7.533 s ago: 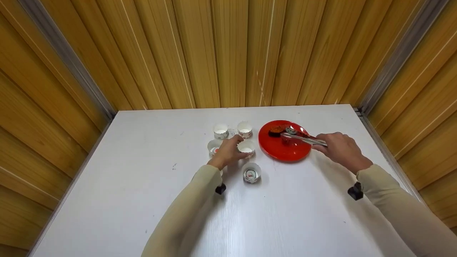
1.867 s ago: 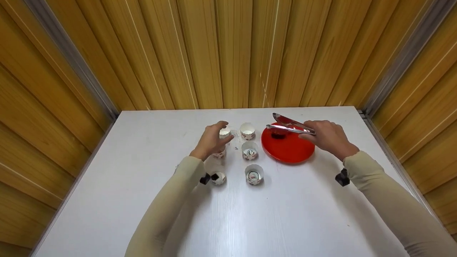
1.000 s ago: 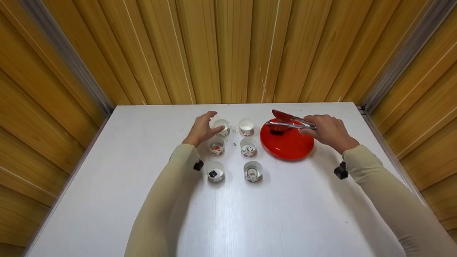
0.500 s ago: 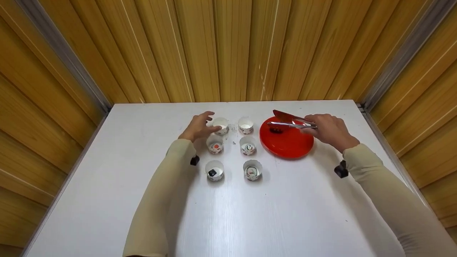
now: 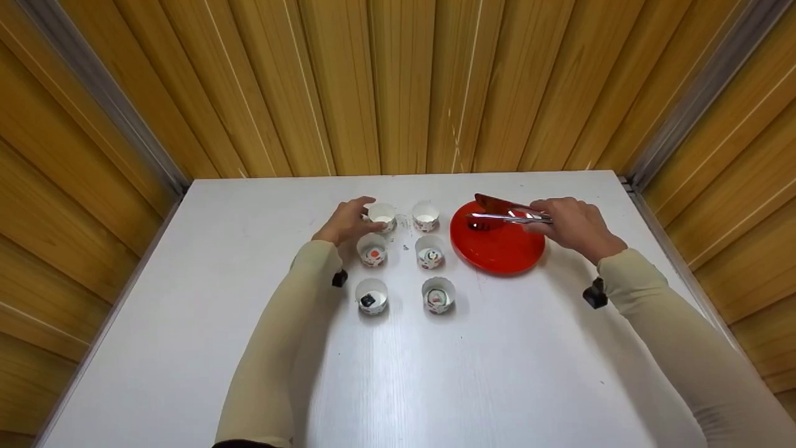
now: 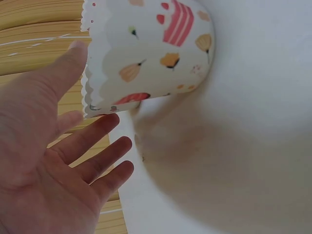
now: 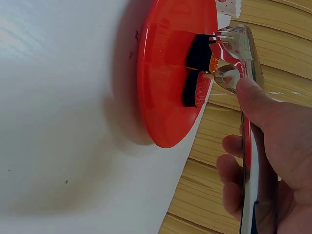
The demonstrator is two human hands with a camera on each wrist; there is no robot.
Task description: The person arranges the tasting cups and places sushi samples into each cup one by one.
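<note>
My left hand (image 5: pixel 348 222) is at the back-left paper cup (image 5: pixel 382 216), thumb and index finger right at its rim. In the left wrist view the other fingers of that hand reach out straight, and the cup's cake print shows. The right hand (image 5: pixel 573 228) grips metal tongs (image 5: pixel 507 218), their arms spread apart, over the red plate (image 5: pixel 505 258). On the plate, in the right wrist view, are two black-wrapped sushi pieces, one with orange topping (image 7: pixel 200 52) and one with pink topping (image 7: pixel 192 87). The tongs' ends are close by them.
Several other paper cups stand in two columns: one with a black piece (image 5: pixel 372 297), one with an orange-centred piece (image 5: pixel 372 251), two with roll slices (image 5: pixel 430 253), and a back-right cup (image 5: pixel 426 216). A wood-patterned wall (image 5: pixel 404 87) rises behind the white table (image 5: pixel 497 373).
Since earlier, a roll slice has come into the middle-right cup. The left hand has moved from there to the back-left cup. The tongs have opened and lifted, now hovering over the plate.
</note>
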